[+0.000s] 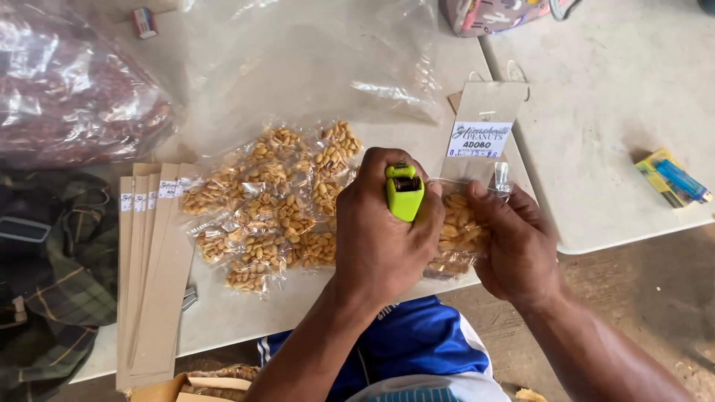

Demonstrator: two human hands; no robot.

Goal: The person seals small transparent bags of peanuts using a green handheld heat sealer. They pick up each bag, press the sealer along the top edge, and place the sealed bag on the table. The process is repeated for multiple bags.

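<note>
Crinkly clear peanut packet (460,237), chunky green lighter (404,192)

Heap of peanut packets (272,205) on the table (246,313), cardboard strips (153,275) to its left, lighters (674,179) far right

A white table (633,67) bears peanut packets (268,208), cardboard strips (153,275) and two lighters (674,179)

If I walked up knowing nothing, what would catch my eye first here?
Probably the bright green lighter in the left hand, held against a small clear bag of peanuts that the right hand grips at the table's near edge. Next, the heap of filled peanut packets just left of the hands, and the stack of brown card strips beside it.
</note>
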